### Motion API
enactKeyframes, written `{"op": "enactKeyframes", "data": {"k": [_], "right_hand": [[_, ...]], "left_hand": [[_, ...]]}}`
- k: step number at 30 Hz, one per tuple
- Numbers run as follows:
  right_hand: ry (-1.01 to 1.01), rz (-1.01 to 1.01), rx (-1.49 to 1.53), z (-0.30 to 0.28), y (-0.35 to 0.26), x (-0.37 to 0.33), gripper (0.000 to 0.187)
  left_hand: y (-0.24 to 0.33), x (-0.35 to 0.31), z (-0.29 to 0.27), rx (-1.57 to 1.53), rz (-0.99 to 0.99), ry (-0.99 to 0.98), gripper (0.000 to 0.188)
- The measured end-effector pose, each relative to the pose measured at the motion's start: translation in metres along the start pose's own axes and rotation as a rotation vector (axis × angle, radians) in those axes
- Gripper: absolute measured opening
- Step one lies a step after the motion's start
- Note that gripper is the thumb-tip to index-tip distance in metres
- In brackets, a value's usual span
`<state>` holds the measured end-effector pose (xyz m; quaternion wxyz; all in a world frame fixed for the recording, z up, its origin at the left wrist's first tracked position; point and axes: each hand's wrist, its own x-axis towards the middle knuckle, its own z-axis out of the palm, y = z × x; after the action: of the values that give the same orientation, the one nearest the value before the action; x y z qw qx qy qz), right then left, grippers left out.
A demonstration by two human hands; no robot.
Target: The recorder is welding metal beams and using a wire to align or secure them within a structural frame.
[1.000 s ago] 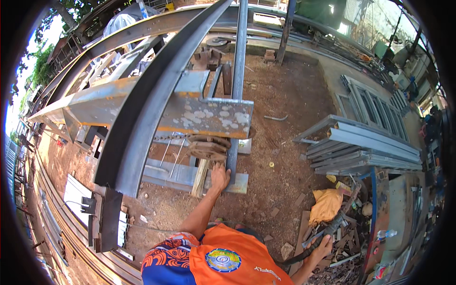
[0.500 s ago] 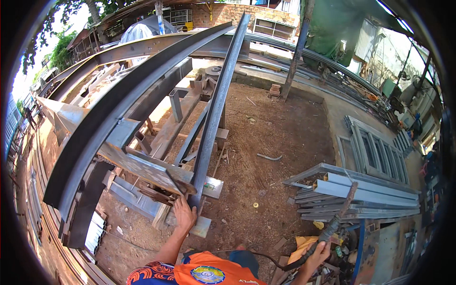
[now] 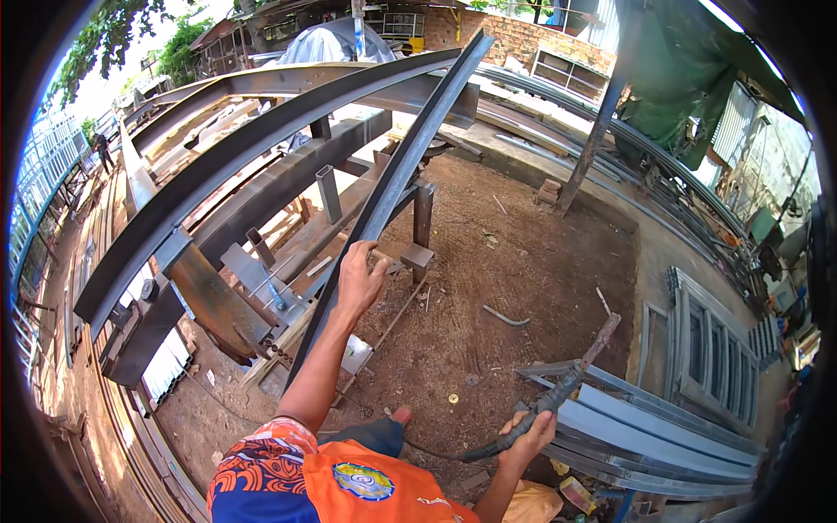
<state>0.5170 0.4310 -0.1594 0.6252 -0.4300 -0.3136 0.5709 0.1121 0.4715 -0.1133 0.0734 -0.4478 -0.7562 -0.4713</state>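
My left hand [image 3: 359,277] is closed on the edge of a long grey steel bar [image 3: 397,179], which slants from lower left up to the far middle. Its fingertips are partly hidden by the bar and the hand itself. At the lower right my right hand [image 3: 528,436] grips a dark welding electrode holder [image 3: 558,397]. A thin electrode [image 3: 602,301] sticks out of its tip, and a black cable [image 3: 445,453] trails from its back end. Left of the bar, a long dark steel beam [image 3: 218,161] converges with it at the far end. A rusty crosspiece [image 3: 212,292] lies below the beam.
Grey metal profiles [image 3: 663,427] are stacked at right, beside leaning window-like frames [image 3: 711,340]. A post [image 3: 593,139] stands beyond the dirt floor [image 3: 506,253], where a bent rod [image 3: 506,316] lies. Someone [image 3: 104,152] stands far left.
My left hand has moved forward along the steel bar, away from its near end. My right hand has come forward and inward with the electrode holder. The view has shifted.
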Motion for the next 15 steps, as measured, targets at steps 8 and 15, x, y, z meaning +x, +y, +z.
{"op": "enactKeyframes", "data": {"k": [8,15], "right_hand": [[-0.119,-0.31,-0.294,0.062,-0.021,0.108,0.043],[-0.046,-0.277,-0.304,0.111,-0.001,0.2,0.041]], "left_hand": [[-0.011,0.229,0.078,-0.076,0.058,0.077,0.049],[-0.036,0.369,0.141,-0.424,-0.318,-0.429,0.037]]}}
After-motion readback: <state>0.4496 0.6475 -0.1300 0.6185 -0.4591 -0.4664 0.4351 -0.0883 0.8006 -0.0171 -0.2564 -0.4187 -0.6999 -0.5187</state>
